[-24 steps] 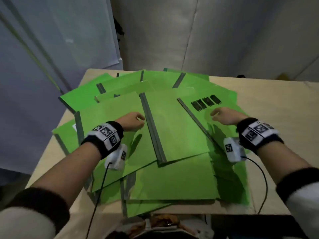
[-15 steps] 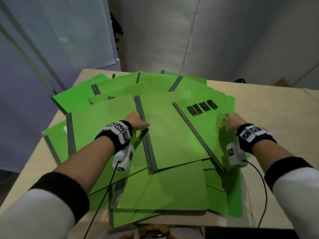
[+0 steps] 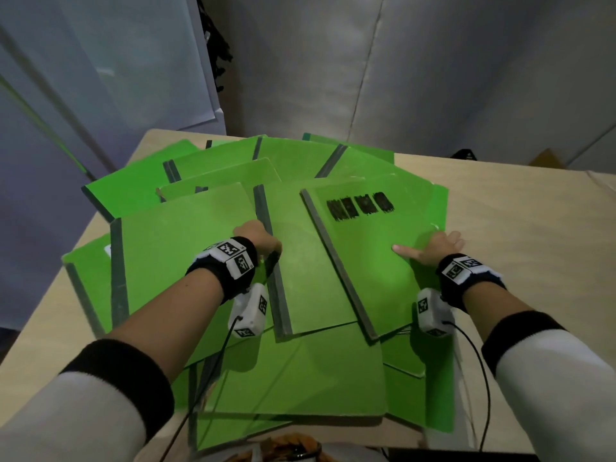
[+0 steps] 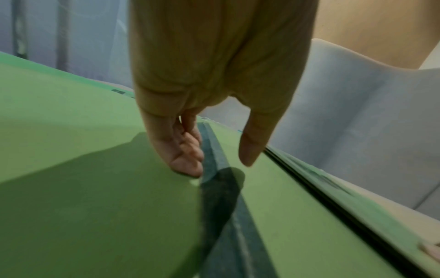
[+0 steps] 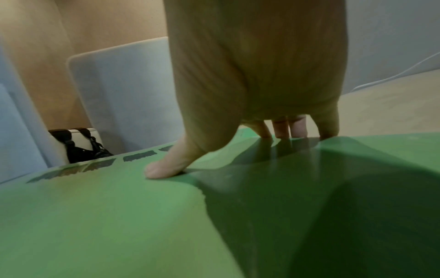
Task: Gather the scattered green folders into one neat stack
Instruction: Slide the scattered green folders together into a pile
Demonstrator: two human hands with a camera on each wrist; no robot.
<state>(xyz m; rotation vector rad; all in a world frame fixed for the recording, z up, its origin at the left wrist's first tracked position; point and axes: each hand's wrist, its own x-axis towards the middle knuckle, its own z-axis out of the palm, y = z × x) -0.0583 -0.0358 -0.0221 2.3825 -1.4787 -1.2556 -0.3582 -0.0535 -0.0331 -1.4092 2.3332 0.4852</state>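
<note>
Several green folders with grey spines lie fanned and overlapping on a wooden table (image 3: 520,228). My left hand (image 3: 266,243) is at the grey spine of the middle folder (image 3: 303,268). In the left wrist view its fingers (image 4: 188,161) curl against that spine's edge, on the left folder (image 4: 71,131), and the thumb hangs just over the middle folder (image 4: 285,206). My right hand (image 3: 428,244) grips the right edge of the folder with black marks (image 3: 373,258). Its thumb (image 5: 161,169) presses on the cover (image 5: 107,206) and the fingers (image 5: 281,127) hook over the edge.
More folders reach the table's near edge (image 3: 293,378) and far left corner (image 3: 133,191). Bare table lies to the right. A dark object (image 3: 464,154) sits past the far edge, and a black bag (image 5: 81,150) stands beyond the table. Grey panels enclose the back and left.
My left hand slid right onto the middle folder's spine and curled there. My right hand moved out to the marked folder's right edge and took hold, thumb on top.
</note>
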